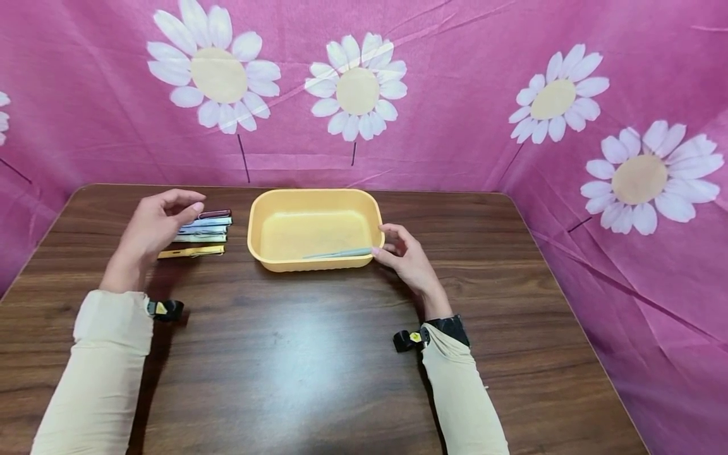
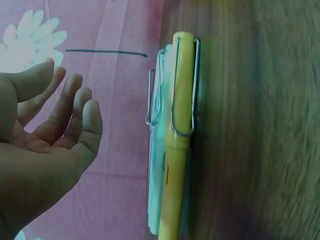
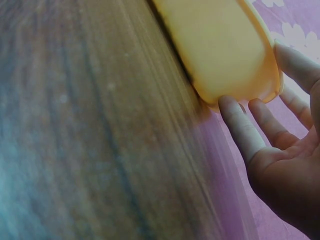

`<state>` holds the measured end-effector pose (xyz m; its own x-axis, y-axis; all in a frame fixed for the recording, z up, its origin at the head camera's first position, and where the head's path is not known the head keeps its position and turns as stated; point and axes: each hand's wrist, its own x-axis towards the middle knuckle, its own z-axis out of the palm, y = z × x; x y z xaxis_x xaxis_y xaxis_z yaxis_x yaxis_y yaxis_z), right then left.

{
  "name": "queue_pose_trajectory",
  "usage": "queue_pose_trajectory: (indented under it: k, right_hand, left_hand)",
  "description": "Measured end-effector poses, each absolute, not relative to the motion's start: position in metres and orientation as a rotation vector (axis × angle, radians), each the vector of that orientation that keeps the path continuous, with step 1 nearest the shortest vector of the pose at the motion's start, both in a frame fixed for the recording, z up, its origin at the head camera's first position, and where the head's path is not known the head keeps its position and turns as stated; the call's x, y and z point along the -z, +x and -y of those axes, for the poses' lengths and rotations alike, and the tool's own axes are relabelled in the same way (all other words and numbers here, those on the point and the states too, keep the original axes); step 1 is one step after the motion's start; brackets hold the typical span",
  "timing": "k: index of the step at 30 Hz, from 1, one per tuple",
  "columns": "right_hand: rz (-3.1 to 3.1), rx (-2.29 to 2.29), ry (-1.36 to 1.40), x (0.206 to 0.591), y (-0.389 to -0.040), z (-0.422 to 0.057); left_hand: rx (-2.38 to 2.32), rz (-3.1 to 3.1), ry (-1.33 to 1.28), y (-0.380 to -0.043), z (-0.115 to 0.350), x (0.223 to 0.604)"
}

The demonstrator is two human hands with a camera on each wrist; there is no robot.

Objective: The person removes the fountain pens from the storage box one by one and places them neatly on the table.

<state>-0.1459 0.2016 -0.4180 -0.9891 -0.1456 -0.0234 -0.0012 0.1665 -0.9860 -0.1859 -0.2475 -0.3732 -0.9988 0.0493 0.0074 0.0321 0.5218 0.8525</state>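
A yellow plastic tray [image 1: 315, 198] stands at the back of the table. Inside it, along the near wall, lies a slim grey-green stick [image 1: 341, 253] that tapers to the left. My right hand [image 1: 412, 262] is at the tray's right end, thumb by the near corner, fingertips against the outer wall in the right wrist view. Left of the tray, several pens with wire clips lie side by side: a dark red pen [image 1: 215, 214], pale blue and green ones, and a yellow pen [image 2: 182, 95] nearest me. Over their left ends is my left hand [image 1: 153, 224], fingers loosely bent, holding nothing.
The brown wood-grain table [image 1: 296, 354] reaches back to a pink curtain [image 1: 443, 151] with white daisies, which also runs along the right side. Each wrist has a black strap with a small camera, such as the left wrist camera [image 1: 166, 310].
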Motion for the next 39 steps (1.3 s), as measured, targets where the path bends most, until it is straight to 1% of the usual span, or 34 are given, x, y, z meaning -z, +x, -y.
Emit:
queue_pose_trajectory:
  k: [18,31,39]
  right_hand:
    - [-2.308,1.963,-0.154,0.421,-0.144,-0.203]
    - [-2.313,1.986,-0.168,0.419,-0.146,-0.202]
    - [-2.297,1.982,-0.158,0.418,-0.146,-0.202]
  left_hand:
    - [-1.536,-2.678,0.313,-0.181,0.200,0.366]
    - [-1.513,-2.660,0.359,-0.180,0.183,0.360]
    - [-1.504,-2.604,0.498,-0.183,0.176,0.363]
